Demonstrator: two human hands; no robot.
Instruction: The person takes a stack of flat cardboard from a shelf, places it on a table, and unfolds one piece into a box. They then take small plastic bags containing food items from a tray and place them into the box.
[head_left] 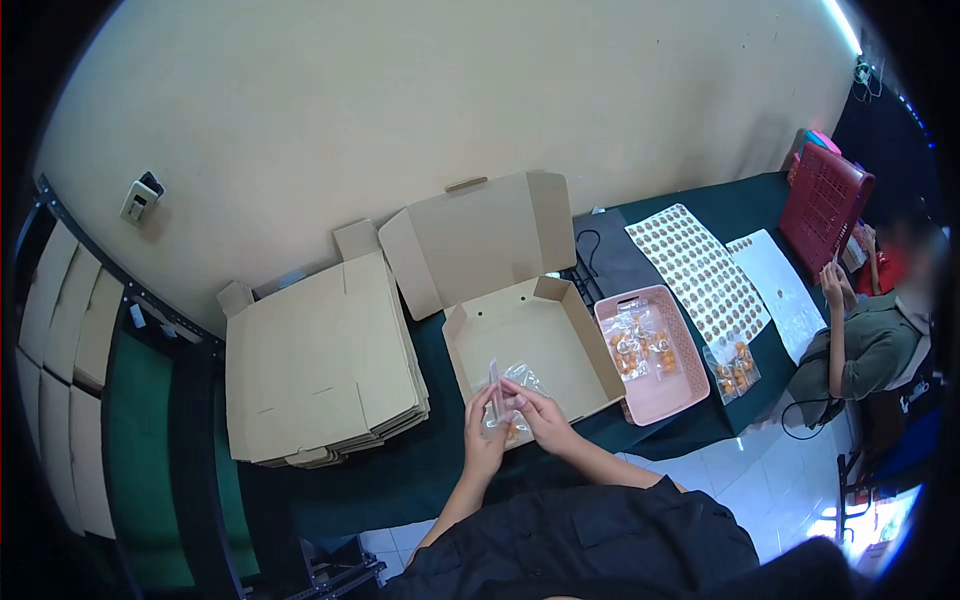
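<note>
My left hand (486,440) and my right hand (541,416) are close together over the front edge of an open cardboard box (470,345). Between them, both sets of fingers pinch a clear plastic packet (495,378), held upright and seen nearly edge-on. Its contents are hard to make out. Inside the box, just behind my fingers, lies more clear plastic packaging (530,377). Something orange shows below my hands, partly hidden by them. The box's lid (475,240) stands raised against the wall.
Flattened cardboard boxes (300,360) are stacked at left. To the right are a pink basket (665,400) with bagged orange items, another bag of orange items (733,372), a sticker sheet (695,270) and a dark red basket (825,200). A co-worker (860,345) sits at far right.
</note>
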